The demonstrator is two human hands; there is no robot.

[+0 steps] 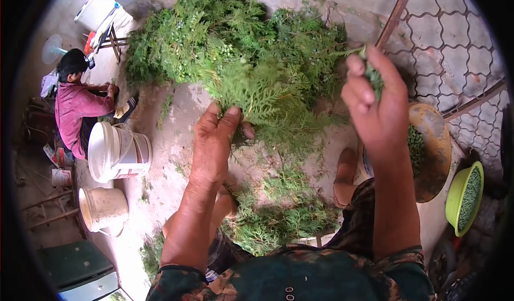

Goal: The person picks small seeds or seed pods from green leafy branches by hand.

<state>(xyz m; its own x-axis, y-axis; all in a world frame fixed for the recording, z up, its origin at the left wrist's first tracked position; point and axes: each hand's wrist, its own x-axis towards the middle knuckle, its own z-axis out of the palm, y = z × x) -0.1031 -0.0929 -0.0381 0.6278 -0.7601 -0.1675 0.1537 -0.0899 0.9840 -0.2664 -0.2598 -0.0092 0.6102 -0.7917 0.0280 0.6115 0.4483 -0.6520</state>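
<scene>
Pinching the leafy sprig (267,95) near its base, the left hand (210,137) has its thumb closed toward its fingers, with the stem clamped between them and the fronds fanning out beyond the fingertips. The right hand (380,100) is up and well apart from that sprig, its fingers curled in around small green pieces (374,78), a thin stalk poking out past the knuckles; motion blur hides exactly how many pieces it holds.

The step in hand looks like stripping small bits from the greenery. To do it well, the left fingers should grip the woody stem rather than the soft leaf, firmly enough that a tug does not drag the whole sprig away. The right fingers do best with short, light plucks, curled so nothing slips out at the little-finger side, and a stray stalk is worth sorting out before the palm opens.

Beyond the left fingertips lies the large heap of branches (187,38). Below the right fingers, partly behind the forearm, sits the rusty basin (440,135) with green bits inside; farther out on that side stands the lime bowl (453,204), filled with similar pieces.
</scene>
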